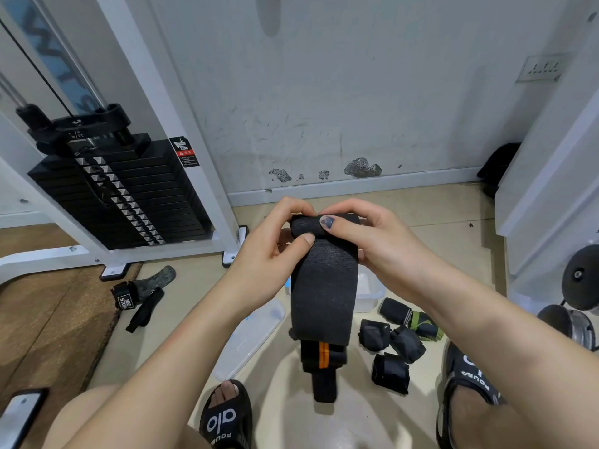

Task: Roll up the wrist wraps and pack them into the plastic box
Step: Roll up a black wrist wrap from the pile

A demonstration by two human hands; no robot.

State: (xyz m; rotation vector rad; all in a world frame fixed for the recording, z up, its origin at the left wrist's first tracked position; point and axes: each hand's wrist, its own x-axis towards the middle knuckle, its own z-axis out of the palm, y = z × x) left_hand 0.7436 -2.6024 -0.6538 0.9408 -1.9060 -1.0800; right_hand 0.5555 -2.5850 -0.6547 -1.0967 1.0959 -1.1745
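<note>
Both hands met at the centre of the frame: the left hand [272, 241] and the right hand [363, 234] each pinched the rolled top end of a long black elastic wrist wrap [324, 286], thumbs pressed on its front and fingers curled behind. That wrap hung straight down from the hands, and its lower end, carrying an orange stripe [322, 354], dangled above the floor near the bottom centre.

Behind the hanging wrap, just right of centre, stood a clear plastic box [369, 293]; the wrap hid most of it and its contents could not be made out. A clear plastic lid [252, 338] lay flat on the floor left of the wrap. To the lower right, four rolled black wrist wraps [389, 348] sat clustered on the floor, with a rolled wrap bearing green trim [421, 322] just beside them.

Beige floor tiles [356, 409] covered the lower frame, and a brown mat [48, 319] lay at the left. On its edge rested black lifting straps [139, 296]. A black weight stack [123, 196] in a white machine frame filled the upper left. A scuffed white wall [324, 92] ran across the top, with a wall socket [541, 69] at the upper right. Black slide sandals [227, 416] showed on the feet at the bottom.
</note>
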